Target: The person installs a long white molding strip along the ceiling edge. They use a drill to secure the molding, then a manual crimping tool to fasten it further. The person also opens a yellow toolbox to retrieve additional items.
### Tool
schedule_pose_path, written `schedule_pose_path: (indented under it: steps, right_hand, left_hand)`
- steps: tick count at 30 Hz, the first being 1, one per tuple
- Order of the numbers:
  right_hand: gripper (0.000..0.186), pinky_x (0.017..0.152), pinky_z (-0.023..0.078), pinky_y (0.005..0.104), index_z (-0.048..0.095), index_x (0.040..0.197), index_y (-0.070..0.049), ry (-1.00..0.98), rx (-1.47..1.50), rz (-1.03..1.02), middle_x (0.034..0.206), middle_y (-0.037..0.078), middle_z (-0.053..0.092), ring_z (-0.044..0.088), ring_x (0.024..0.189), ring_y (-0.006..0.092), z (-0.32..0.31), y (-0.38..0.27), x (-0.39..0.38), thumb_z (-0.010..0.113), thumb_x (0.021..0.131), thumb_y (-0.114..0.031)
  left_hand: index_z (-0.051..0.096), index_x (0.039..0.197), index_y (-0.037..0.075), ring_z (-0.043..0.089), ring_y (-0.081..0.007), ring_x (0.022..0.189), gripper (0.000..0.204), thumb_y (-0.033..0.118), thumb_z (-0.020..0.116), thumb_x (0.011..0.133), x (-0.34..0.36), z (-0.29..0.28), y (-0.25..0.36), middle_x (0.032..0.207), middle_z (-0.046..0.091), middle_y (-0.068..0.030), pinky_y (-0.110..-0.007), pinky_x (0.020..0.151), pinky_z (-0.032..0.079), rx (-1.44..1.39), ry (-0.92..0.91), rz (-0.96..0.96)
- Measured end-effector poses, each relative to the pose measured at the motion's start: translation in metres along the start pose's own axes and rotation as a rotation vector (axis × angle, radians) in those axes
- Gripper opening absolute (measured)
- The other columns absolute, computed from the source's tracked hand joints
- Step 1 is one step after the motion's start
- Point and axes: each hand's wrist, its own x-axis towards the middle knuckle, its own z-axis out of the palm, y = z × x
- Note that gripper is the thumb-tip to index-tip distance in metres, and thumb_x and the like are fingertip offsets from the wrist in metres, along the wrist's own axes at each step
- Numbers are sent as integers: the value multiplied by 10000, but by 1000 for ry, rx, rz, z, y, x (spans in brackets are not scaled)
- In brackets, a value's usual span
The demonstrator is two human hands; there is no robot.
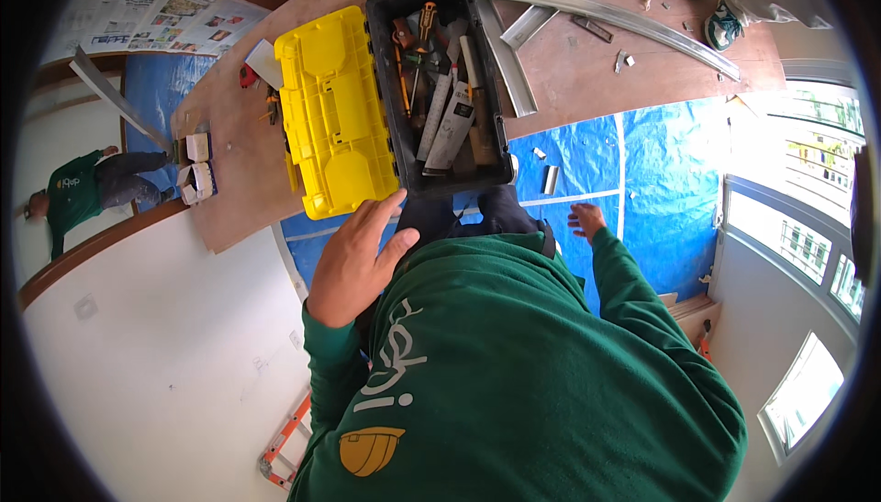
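My left hand (360, 259) is raised beside the near left corner of an opened black toolbox (459, 180). Its fingers are stretched out and nothing is in it; whether the fingertips touch the box I cannot tell. The yellow lid (347, 126) lies folded back to the left. Inside the box are a flat packaged tool (451, 130), an orange-and-black screwdriver (426, 27), an orange pencil-like stick (403, 80) and other hand tools, partly overlapping. My right hand (585, 219) hangs at my right side over blue sheeting, fingers loosely apart and holding nothing.
Long metal channels (615, 17) lie on the brown board (587, 80) among scraps. Blue sheeting (670, 172) covers floor to the right. One person's shoe (725, 25) is at the far right; another person in green (78, 185) appears at left. An orange ladder (286, 438) stands near-left.
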Motion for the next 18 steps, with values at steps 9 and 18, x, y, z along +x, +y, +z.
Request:
schedule_pose_path:
  steps: [9,18]
  right_hand:
    - [306,711,554,423,661,1309,-51,63,-207,-1111,825,176,710,693,719,288,56,-241,-189,646,1029,-174]
    - [415,910,551,577,573,1365,-48,-72,-987,-1111,1000,327,727,710,991,506,209,-296,-218,604,1010,-259]
  left_hand:
    - [571,1450,-11,644,-420,1217,545,365,652,1064,-10,4,-20,1323,665,-235,-463,1034,519,-11,-88,42]
    - [567,1480,41,657,-398,1206,558,408,640,1067,-31,7,-64,1294,675,-218,-447,1024,524,-31,-52,246]
